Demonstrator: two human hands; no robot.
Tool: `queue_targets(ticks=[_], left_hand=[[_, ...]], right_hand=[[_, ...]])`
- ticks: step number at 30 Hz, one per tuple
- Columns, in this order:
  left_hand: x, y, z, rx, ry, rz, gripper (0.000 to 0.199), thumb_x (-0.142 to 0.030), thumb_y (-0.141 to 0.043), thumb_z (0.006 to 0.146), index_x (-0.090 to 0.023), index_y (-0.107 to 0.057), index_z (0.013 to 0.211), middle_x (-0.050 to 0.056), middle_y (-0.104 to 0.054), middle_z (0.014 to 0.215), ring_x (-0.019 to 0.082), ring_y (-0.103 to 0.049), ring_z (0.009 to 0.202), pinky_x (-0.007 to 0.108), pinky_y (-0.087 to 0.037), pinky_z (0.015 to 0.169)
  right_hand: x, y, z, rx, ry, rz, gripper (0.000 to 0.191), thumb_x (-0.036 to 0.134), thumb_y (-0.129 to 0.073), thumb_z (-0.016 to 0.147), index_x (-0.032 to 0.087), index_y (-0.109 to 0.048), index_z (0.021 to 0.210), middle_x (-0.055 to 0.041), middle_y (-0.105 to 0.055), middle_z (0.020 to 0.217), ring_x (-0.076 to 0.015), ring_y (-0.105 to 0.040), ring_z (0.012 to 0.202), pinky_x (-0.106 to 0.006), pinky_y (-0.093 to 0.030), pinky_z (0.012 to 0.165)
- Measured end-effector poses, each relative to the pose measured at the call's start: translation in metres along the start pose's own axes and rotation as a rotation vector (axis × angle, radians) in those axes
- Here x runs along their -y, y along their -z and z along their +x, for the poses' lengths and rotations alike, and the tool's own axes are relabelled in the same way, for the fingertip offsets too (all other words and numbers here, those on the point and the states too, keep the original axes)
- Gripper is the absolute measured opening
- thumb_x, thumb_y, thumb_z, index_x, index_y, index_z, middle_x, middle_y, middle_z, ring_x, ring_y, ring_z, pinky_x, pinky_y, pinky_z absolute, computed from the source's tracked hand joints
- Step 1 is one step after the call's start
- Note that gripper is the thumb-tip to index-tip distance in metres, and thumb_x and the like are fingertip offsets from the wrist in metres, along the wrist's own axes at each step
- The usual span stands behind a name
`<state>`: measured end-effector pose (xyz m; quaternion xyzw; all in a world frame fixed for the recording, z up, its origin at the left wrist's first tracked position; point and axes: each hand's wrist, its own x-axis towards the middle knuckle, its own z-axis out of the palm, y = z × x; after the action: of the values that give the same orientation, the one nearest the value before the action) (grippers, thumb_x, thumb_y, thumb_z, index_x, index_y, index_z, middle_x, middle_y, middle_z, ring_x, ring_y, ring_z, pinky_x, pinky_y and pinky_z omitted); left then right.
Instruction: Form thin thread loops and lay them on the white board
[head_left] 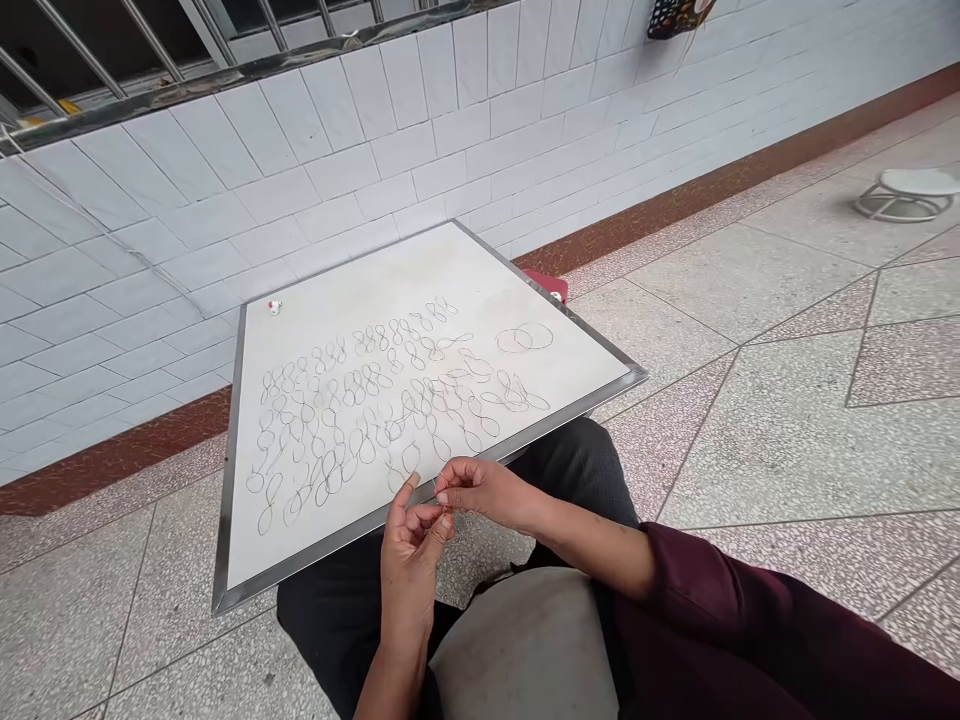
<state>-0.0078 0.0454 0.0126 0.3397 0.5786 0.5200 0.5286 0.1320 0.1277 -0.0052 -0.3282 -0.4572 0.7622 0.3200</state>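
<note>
My left hand (411, 560) is at the table's near edge, thumb and index finger pinched on a thin wire with a small orange bit. Touching it from the right, my right hand (476, 488) pinches the same thin wire between thumb and fingertips. The wire itself is too fine to make out fully. Beyond my hands, several rows of thin dark wire loops (330, 478), many twisted into figure eights, lie on the white table (375, 280). Two larger overlapping wire rings (525, 338) lie toward the right side.
A small white and red item (274, 307) sits at the table's far left corner. The metal rim (330, 556) runs close to my hands. Behind stands a tiled wall (337, 150). A red object (547, 284) shows past the right edge; a white stool (911, 190) is far right.
</note>
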Motion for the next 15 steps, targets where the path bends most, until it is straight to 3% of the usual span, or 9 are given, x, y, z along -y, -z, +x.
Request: queue_targets(ticks=[4, 8, 11, 15], left_hand=[[0.002, 0.004, 0.002, -0.014, 0.012, -0.019, 0.065, -0.044, -0.072, 0.084, -0.023, -0.049, 0.141, 0.003, -0.071, 0.093, 0.016, -0.064, 0.084, 0.032, -0.05, 0.086], [0.001, 0.013, 0.005, -0.081, 0.056, -0.027, 0.064, -0.048, -0.076, 0.079, -0.022, -0.056, 0.133, 0.008, -0.073, 0.105, 0.018, -0.067, 0.09, 0.03, -0.053, 0.083], [0.004, 0.031, 0.006, -0.165, 0.08, -0.049, 0.07, -0.05, -0.083, 0.07, -0.02, -0.06, 0.129, 0.008, -0.074, 0.099, 0.02, -0.068, 0.089, 0.03, -0.055, 0.078], [0.015, 0.076, 0.008, -0.393, 0.039, -0.089, 0.073, -0.055, -0.09, 0.054, -0.025, -0.066, 0.115, 0.003, -0.075, 0.09, 0.02, -0.067, 0.079, 0.029, -0.056, 0.069]], right_hand=[[0.003, 0.005, 0.002, 0.0, 0.008, 0.012, 0.023, 0.033, -0.079, 0.073, 0.018, -0.064, 0.082, 0.0034, -0.06, 0.071, -0.0102, -0.054, 0.066, -0.023, -0.04, 0.064], [0.008, 0.021, 0.008, -0.034, 0.031, -0.088, 0.016, 0.03, -0.073, 0.078, 0.019, -0.063, 0.084, 0.004, -0.058, 0.07, -0.0095, -0.053, 0.065, -0.022, -0.041, 0.064], [0.022, 0.05, 0.023, -0.117, 0.041, -0.275, 0.009, 0.025, -0.067, 0.082, 0.018, -0.063, 0.087, 0.003, -0.06, 0.072, -0.0105, -0.057, 0.067, -0.022, -0.044, 0.066], [0.065, 0.114, 0.057, -0.266, 0.084, -0.438, 0.003, 0.016, -0.065, 0.083, 0.016, -0.063, 0.085, 0.0021, -0.061, 0.071, -0.0108, -0.058, 0.068, -0.021, -0.043, 0.063]])
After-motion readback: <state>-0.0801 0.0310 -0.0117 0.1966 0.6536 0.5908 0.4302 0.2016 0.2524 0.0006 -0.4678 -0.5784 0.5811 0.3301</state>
